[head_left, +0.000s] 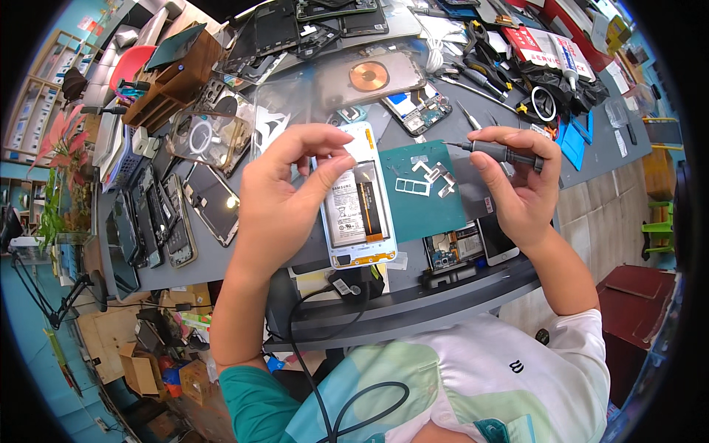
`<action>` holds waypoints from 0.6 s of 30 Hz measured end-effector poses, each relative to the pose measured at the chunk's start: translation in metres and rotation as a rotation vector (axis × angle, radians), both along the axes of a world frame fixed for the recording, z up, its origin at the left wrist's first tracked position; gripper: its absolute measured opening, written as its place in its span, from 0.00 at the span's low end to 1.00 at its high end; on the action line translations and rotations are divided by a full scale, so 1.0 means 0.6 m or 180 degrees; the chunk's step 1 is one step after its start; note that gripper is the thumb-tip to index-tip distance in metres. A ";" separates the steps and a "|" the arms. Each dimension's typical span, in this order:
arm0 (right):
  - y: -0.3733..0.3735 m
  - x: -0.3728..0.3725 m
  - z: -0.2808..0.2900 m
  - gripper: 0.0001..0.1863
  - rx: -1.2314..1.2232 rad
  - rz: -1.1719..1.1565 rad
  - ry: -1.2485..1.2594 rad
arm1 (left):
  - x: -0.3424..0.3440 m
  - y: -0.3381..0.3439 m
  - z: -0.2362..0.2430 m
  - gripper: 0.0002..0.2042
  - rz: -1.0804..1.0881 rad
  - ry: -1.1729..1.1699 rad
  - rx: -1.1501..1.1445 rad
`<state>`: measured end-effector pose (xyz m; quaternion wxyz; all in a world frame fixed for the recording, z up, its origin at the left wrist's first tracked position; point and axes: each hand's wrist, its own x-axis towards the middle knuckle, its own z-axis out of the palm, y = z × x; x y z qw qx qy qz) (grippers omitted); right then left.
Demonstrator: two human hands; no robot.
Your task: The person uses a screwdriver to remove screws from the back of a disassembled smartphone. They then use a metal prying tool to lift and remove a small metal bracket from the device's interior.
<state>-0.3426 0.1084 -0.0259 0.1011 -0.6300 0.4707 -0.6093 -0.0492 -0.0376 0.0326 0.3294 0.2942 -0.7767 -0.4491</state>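
Observation:
An opened phone point(362, 196) with a white-blue frame stands out in front of me, its battery point(345, 214) and an orange-edged flex cable exposed. Over its upper left part is my left hand point(284, 188), thumb and index finger curled close together. Whatever may lie between those fingertips is too small to make out. My right hand point(521, 177) grips a dark screwdriver point(502, 153), its thin shaft pointing left. Between the hands, a green mat point(425, 210) carries several small silver metal plates point(443, 181), a white-framed SIM tray point(412, 186) and tiny screws.
Opened phones point(452, 247) lie along the desk's front edge and at left point(177, 221). Behind are a phone back with a copper coil point(369, 76), another opened phone point(417, 107), pliers point(484, 63) and a white cable point(436, 52). A black cord point(295, 332) hangs near my lap.

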 end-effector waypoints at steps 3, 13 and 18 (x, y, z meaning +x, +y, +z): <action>0.000 0.001 0.000 0.27 0.0032 -0.0027 0.0008 | -0.005 -0.001 0.007 0.12 -0.0087 -0.0131 -0.0205; -0.001 0.001 -0.003 0.27 -0.0030 -0.0098 -0.0112 | -0.099 -0.004 0.007 0.19 -0.0706 -0.0533 -0.1037; -0.007 0.000 -0.005 0.28 -0.0041 -0.0154 -0.0077 | -0.098 -0.006 0.013 0.26 -0.0726 -0.0595 -0.0975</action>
